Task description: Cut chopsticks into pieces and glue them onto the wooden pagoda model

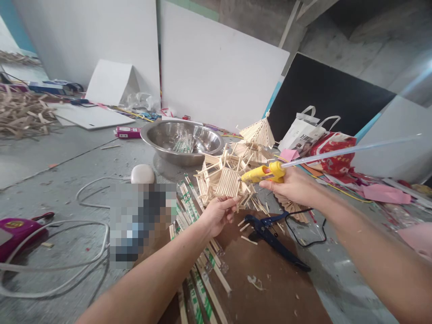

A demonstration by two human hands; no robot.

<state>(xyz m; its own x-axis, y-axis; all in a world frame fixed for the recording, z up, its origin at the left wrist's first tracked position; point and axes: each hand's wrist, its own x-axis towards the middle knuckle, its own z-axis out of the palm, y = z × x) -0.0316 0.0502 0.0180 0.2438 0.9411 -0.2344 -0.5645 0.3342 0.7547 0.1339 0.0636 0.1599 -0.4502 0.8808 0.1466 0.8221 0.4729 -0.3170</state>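
My right hand (295,186) is wrapped round a yellow hot glue gun (261,173), whose nozzle points left. A long clear glue stick (351,149) sticks out from its back end. My left hand (221,213) pinches the lower edge of a small panel (228,182) made of wooden sticks laid side by side. The gun's tip is close by the panel's right edge; whether they touch I cannot tell. Behind the panel are more stick pieces (207,175) in a pile, and a pointed stick roof (257,132) rises at the back.
A dark-handled cutter (275,238) lies on the brown board (263,292). Wrapped chopsticks (199,270) lie left of it. Beyond stands a steel basin (162,150) holding plastic wrappers. White cable (104,238) loops across the floor at left; paper bags (299,132) stand at back right.
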